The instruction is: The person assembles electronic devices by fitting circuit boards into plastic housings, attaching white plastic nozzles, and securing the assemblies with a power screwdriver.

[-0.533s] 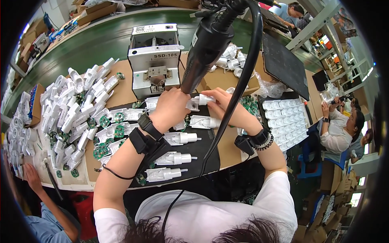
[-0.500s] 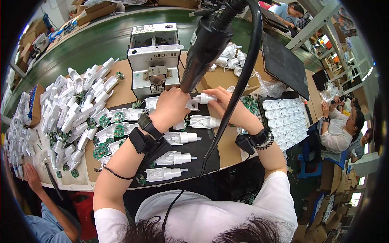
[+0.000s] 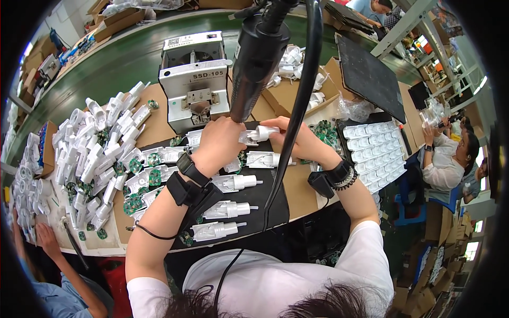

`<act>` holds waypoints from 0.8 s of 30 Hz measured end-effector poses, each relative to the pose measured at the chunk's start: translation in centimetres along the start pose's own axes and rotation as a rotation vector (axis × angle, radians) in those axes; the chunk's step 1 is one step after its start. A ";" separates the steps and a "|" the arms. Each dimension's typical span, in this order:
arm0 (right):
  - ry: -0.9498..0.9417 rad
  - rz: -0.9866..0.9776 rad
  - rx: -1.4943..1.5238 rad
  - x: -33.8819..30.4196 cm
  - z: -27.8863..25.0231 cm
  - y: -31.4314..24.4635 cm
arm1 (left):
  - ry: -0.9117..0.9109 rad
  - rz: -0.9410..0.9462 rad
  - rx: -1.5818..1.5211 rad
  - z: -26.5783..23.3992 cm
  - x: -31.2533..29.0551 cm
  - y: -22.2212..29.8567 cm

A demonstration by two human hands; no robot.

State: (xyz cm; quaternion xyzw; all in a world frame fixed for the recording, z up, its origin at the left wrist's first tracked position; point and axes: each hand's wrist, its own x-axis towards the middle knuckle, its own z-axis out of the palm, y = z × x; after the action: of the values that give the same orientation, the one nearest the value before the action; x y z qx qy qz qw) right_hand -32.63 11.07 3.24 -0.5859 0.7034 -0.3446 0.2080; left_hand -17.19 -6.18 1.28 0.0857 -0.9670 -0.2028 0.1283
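Note:
My left hand point(image 3: 217, 146) grips the lower end of a black electric screwdriver point(image 3: 257, 58) that hangs on a thick black cable point(image 3: 297, 106). Its tip is hidden behind the hand. My right hand point(image 3: 297, 139) holds a white plastic housing point(image 3: 260, 133) on the black mat point(image 3: 265, 209), right beside the left hand. Several more white housings point(image 3: 228, 210) lie in a row on the mat below my hands. Both wrists wear black bands.
A grey screw feeder box point(image 3: 195, 79) stands just beyond my hands. A big pile of white housings and green circuit boards point(image 3: 101, 153) fills the left. A tray of white parts point(image 3: 374, 151) sits right. Another person's hand point(image 3: 45, 238) is at lower left, a seated person point(image 3: 448, 161) far right.
My hands and the screwdriver stay in nearly the same place. The white housing under my right hand has shifted slightly.

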 end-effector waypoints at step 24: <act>-0.127 -0.074 -0.427 1.0 -0.6 -0.7 | -0.014 0.260 -0.016 -1.2 -1.1 1.2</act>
State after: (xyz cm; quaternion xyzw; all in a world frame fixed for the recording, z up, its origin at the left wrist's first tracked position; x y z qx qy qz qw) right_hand -32.77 10.18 4.23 -0.6627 0.7237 -0.1579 0.1103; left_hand -15.97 -5.35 2.63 -0.0429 -0.9692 -0.1927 0.1472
